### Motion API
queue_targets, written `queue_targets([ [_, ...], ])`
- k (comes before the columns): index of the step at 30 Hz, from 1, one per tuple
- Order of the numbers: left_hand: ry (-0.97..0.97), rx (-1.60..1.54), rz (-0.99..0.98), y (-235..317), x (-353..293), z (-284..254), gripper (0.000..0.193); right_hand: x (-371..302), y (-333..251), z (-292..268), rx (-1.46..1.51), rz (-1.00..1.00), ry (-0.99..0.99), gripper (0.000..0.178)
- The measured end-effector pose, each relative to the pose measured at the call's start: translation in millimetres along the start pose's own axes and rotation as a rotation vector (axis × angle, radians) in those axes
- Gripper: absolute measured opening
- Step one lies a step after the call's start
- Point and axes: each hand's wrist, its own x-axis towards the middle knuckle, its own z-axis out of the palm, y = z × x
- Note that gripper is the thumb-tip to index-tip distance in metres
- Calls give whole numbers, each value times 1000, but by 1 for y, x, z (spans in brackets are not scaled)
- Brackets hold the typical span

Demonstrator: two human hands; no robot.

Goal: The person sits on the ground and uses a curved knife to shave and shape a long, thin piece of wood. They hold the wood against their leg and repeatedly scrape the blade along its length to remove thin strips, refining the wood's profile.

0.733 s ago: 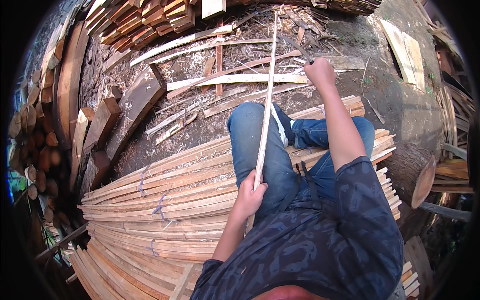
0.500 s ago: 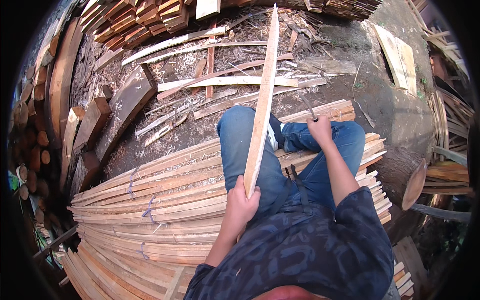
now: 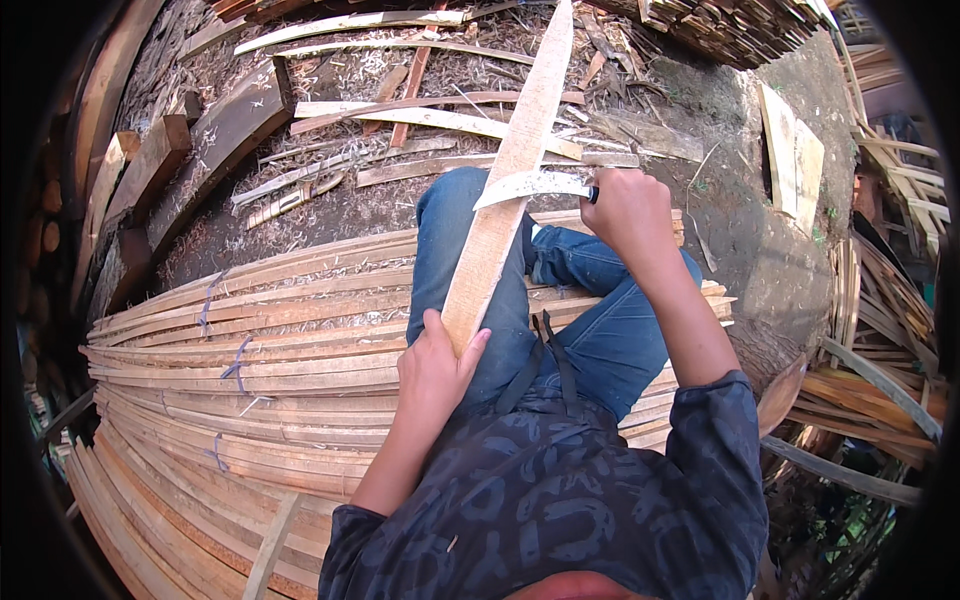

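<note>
My left hand (image 3: 436, 362) grips the near end of a long, flat wooden slat (image 3: 510, 170), which slants up and away across my left thigh. Its far end narrows toward the top of the view. My right hand (image 3: 630, 210) is closed round the dark handle of a curved knife (image 3: 535, 186). The pale blade crosses over the slat about midway along, its tip pointing left; whether it presses on the wood I cannot tell. My legs in blue jeans (image 3: 460, 235) are bent beneath the slat.
Bundles of wooden slats (image 3: 300, 370), tied with purple cord (image 3: 237, 366), lie under and left of me. Loose strips (image 3: 440, 118) and shavings cover the ground ahead. Thick beams (image 3: 225, 150) rest at left, stacked boards (image 3: 735, 25) at the far right. Two pale boards (image 3: 792, 155) lie at right.
My right hand has risen from my right knee and brought the knife blade across the slat. The slat now leans further right at its far end, and the view has shifted.
</note>
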Motion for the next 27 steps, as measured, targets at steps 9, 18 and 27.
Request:
queue_targets([
  [9,48,-123,45,-6,6,7,49,49,13,27,-95,79,-22,20],
  [18,46,-136,42,-3,7,7,51,68,24,23,-112,126,59,18],
  [27,83,-129,55,-8,4,10,52,4,-9,18,-92,-197,99,15],
])
